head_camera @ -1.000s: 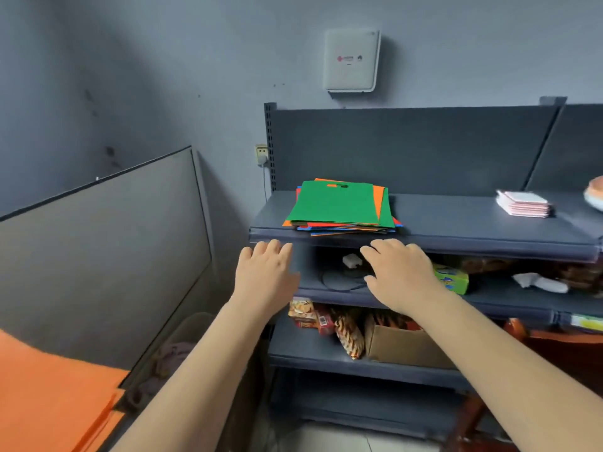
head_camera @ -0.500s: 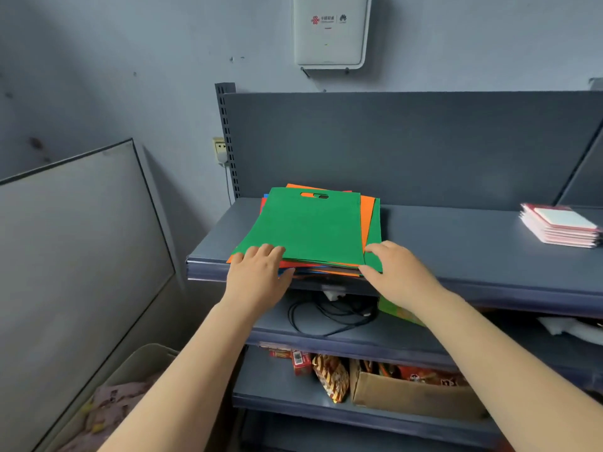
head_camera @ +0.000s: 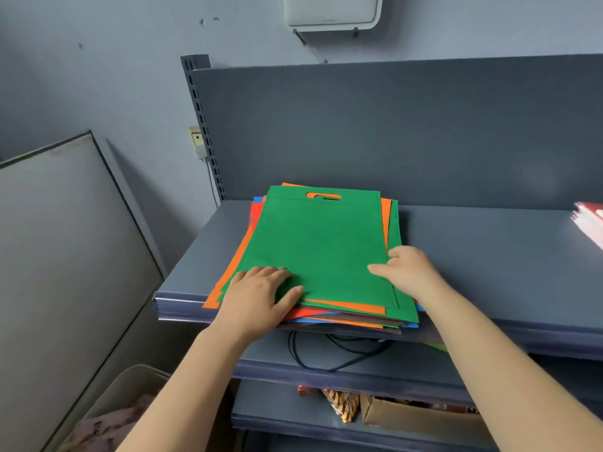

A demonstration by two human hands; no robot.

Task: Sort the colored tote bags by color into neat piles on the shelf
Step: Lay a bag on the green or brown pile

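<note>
Head view: mixed bag stack on shelf; top green tote bag, likely light, limp, slippery. Left hand flat on near-left corner, right hand pinching right edge; lift by edges.

Bare shelf lies right of the bag stack.

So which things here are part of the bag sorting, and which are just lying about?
Part of the job:
- green bag, top of the mixed stack
- orange bag just beneath it
- the red, blue and brown bags lower down
- top shelf
- left hand and right hand, both on the stack

Lying about:
- cable
- cardboard box
- snack packets
- wall box
- pink stack
</note>
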